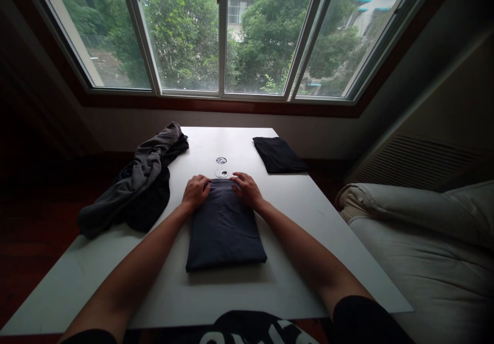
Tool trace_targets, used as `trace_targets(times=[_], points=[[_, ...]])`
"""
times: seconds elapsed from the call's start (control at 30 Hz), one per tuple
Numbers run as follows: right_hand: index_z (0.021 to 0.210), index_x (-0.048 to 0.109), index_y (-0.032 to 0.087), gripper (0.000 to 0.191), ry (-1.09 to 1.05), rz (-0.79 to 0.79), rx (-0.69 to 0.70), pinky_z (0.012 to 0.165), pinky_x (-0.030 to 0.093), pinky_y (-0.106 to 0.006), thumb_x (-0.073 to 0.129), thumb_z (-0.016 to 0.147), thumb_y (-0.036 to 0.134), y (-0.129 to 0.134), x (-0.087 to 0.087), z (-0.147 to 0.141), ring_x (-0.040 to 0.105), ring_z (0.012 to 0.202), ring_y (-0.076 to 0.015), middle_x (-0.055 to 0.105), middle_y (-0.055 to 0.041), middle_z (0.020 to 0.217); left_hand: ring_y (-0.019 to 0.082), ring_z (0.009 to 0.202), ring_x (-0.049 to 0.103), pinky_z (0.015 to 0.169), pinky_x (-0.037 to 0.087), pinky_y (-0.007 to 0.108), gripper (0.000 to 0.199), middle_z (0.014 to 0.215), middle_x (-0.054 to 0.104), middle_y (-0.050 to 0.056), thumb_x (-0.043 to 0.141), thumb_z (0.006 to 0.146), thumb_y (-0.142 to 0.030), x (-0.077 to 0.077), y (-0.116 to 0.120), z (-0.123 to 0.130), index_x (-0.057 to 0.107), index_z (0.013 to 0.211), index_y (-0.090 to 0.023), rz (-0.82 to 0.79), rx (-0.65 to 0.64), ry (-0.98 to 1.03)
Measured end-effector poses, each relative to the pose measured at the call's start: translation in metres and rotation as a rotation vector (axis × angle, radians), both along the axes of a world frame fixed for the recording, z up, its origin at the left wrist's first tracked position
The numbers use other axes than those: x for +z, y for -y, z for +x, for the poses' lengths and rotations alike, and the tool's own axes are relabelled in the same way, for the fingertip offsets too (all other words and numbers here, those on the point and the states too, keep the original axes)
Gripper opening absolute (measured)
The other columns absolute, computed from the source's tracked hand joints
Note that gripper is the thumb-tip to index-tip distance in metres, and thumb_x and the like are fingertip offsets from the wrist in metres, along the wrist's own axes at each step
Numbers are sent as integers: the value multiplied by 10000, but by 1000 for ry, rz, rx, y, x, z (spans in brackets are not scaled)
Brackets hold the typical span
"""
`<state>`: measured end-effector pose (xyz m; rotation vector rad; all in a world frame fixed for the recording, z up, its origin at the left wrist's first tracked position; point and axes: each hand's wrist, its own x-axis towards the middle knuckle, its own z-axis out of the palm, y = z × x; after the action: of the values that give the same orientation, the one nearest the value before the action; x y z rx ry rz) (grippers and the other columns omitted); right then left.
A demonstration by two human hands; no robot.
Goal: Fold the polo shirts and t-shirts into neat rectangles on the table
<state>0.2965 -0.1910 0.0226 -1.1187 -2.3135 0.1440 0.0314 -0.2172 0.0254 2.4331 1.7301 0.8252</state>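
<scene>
While your left hand (196,193) and right hand (247,189) touch the folded garment (226,225) at its far corners, grip unclear, white lettering (287,333) on your shirt (243,320) is cropped, unreadable.

1 head camera looks forward and down across a table (303,200) toward a window (222,50).

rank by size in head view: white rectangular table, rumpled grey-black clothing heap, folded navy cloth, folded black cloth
1. Table
2. Heap and navy cloth: too alike to rank
3. Black cloth
</scene>
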Motion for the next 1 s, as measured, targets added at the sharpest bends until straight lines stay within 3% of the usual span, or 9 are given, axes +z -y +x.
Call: trace_targets(times=[0.1,0.2,0.33,0.47,0.67,0.83,0.93,1.0], points=[[1467,559,244,459,127,-91,78,1211,324,-470,532,1024,363,9,-6,-14,405,1458,-280,463,-107,1569,311,1305,526,1144,357,492,353,1385,613,104,488,1006,-393,-11,1,7,663,1282,-260,-116,-43,-77],[1544,482,234,552,223,-212,46,1244,248,-503,452,1053,485,9,-16,-18,297,1532,-304,382,-118,1632,348,1470,380,1191,262,557,522,1577,466,122,462,1012,-510,-24,-2,7,525,1472,-272,-247,3,-111],[1593,405,239,666,255,-297,-35,1263,151,-526,386,1044,616,2,-22,-12,209,1567,-308,288,-118,1677,357,1540,266,1213,179,599,642,1661,332,146,365,1023,-607,-31,-11,-3,421,1559,-257,-336,41,-142],[1598,389,229,717,235,-350,-107,1255,143,-545,375,1028,664,-7,-24,-7,165,1578,-312,245,-136,1688,380,1556,213,1205,142,655,683,1678,280,166,326,1029,-609,-28,-17,-13,391,1584,-217,-386,99,-159],[1604,360,176,781,217,-426,-194,1251,139,-542,362,1017,690,-19,-29,3,150,1579,-319,217,-181,1688,382,1545,239,1206,141,661,658,1661,332,149,379,1009,-622,-34,-17,-17,447,1549,-252,-332,140,-134],[1599,370,207,728,190,-409,-236,1251,121,-551,366,1027,658,-26,-36,11,159,1578,-306,249,-158,1684,371,1480,365,1204,223,629,554,1584,457,158,423,1022,-537,-33,-15,-20,553,1456,-219,-176,179,-88],[1602,363,190,711,185,-404,-292,1245,114,-571,350,1042,629,-31,-39,17,148,1579,-312,249,-171,1682,327,1443,429,1219,265,556,494,1536,515,148,430,1033,-453,-23,-13,-16,582,1428,-197,-67,129,-42],[1601,361,167,704,179,-399,-338,1243,116,-576,350,1050,606,-35,-39,23,150,1578,-313,258,-184,1676,294,1440,439,1231,281,503,480,1537,517,127,450,1029,-425,-16,-10,-10,588,1427,-196,-49,29,-24]])
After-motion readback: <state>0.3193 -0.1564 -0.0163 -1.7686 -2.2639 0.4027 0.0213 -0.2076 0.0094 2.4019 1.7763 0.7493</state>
